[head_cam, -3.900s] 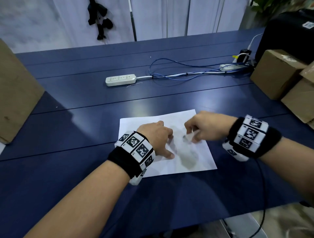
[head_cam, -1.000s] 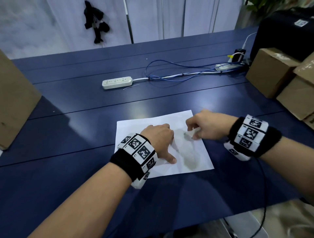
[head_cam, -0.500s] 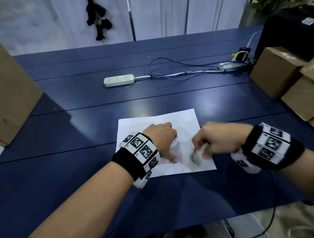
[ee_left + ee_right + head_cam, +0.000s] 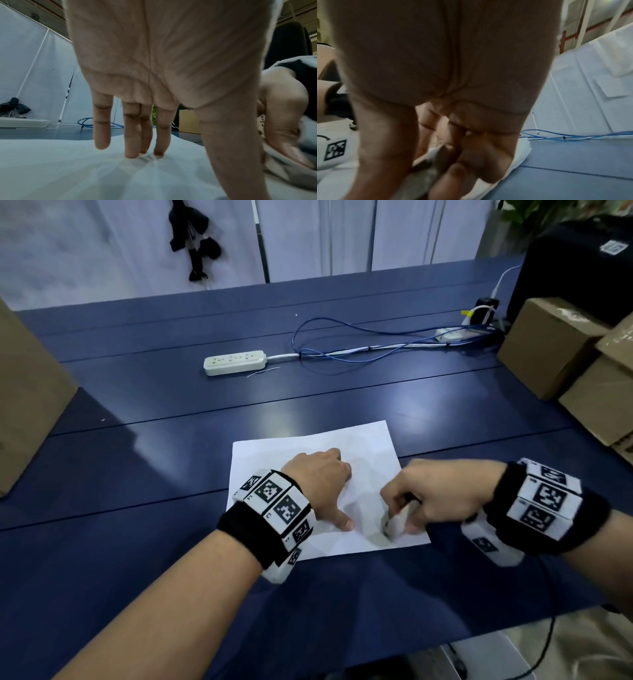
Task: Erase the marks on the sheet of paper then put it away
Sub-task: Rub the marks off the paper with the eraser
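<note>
Head view first: we are pinning the sheet of paper (image 4: 310, 450) on the blue table (image 4: 137, 542) with our left hand (image 4: 318, 481), straight fingertips (image 4: 131, 154) and thumb pressing down, gripping nothing. Our right hand (image 4: 442, 494) is pinching the eraser (image 4: 394, 523) between thumb and curled fingers. Half a second back it was rubbing at the same near right corner, and a second back it was working farther up the page, so we are sweeping the stroke nearward. A faint grey smudge is lingering under the eraser, so we are judging the erasing unfinished and the putting away not yet begun. Far off, the power strip (image 4: 235, 363) is lying well apart.
</note>
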`<state>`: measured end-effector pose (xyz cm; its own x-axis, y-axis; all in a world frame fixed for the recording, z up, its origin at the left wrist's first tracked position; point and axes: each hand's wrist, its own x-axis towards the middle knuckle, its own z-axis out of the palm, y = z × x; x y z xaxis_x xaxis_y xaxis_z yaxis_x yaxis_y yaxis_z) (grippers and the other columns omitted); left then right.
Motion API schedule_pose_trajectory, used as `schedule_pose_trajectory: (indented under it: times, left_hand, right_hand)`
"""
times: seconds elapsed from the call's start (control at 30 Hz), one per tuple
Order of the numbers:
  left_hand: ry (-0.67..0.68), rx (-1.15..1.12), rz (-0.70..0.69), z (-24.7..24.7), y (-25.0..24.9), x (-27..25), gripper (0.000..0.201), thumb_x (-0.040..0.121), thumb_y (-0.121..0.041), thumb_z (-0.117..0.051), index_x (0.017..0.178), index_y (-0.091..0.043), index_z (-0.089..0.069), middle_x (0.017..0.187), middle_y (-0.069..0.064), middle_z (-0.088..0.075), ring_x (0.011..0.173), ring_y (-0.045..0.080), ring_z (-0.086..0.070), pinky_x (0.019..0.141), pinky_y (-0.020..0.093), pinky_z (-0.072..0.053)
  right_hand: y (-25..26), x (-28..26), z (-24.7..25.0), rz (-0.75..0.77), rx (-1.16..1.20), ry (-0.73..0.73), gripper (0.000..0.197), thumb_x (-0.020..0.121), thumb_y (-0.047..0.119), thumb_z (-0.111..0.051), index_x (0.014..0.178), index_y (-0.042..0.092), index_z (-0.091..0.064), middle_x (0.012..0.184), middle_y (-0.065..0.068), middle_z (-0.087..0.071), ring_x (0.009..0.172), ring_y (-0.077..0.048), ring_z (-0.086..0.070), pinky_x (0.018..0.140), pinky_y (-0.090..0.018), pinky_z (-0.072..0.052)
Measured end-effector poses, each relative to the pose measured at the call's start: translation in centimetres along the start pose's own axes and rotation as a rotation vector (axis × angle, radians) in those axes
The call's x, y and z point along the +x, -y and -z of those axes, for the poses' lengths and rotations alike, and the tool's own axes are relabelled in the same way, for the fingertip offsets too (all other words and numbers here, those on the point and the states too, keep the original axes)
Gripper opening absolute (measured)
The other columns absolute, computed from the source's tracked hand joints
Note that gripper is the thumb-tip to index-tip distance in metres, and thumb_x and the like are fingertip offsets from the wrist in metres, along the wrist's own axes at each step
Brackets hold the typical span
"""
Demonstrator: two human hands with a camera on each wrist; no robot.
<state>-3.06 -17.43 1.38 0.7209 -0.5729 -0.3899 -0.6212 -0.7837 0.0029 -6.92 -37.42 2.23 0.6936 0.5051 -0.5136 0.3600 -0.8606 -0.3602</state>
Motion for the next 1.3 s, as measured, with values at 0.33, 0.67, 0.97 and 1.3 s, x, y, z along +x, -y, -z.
schedule_pose_trajectory:
  times: [0.33,0.67,0.97,1.3]
  left_hand:
    - [-0.001,-0.002,0.007,0.0,0.0,-0.2,0.068,0.071,-0.064,-0.073,0.121,-0.022,-0.057,0.119,-0.001,-0.048,0.094,0.019,-0.051,0.077,0.031,-0.038]
    - [-0.009,0.009,0.003,0.1,-0.1,-0.5,0.071,0.073,-0.064,-0.072,0.128,-0.025,-0.054,0.121,-0.001,-0.048,0.105,0.02,-0.054,0.082,0.032,-0.039]
    - [0.001,0.022,-0.006,0.1,-0.2,-0.2,0.071,0.073,-0.064,-0.072,0.127,-0.023,-0.054,0.12,0.0,-0.048,0.103,0.021,-0.054,0.082,0.032,-0.04]
    - [0.016,0.033,0.001,0.1,-0.2,0.0,0.073,0.073,-0.065,-0.071,0.128,-0.021,-0.054,0.121,0.0,-0.048,0.105,0.022,-0.054,0.084,0.034,-0.04]
  right_hand:
    - [0.0,0.7,0.9,-0.017,-0.053,-0.113,0.021,0.076,0.022,-0.073,0.074,0.031,-0.053,0.069,0.011,-0.056,0.069,-0.004,-0.051,0.061,-0.022,-0.04]
    - [-2.0,1.9,2.6,-0.168,-0.121,-0.299,0.016,0.077,0.03,-0.071,0.084,0.025,-0.058,0.076,0.007,-0.06,0.083,-0.018,-0.056,0.073,-0.035,-0.051]
    - [-1.7,1.3,2.4,-0.155,-0.135,-0.271,0.014,0.078,0.035,-0.07,0.079,0.028,-0.058,0.068,0.01,-0.057,0.071,-0.011,-0.051,0.068,-0.033,-0.049]
    - [-0.4,0.1,0.5,-0.061,-0.037,-0.103,0.016,0.073,0.028,-0.075,0.082,0.031,-0.063,0.076,0.007,-0.064,0.072,-0.008,-0.056,0.065,-0.03,-0.048]
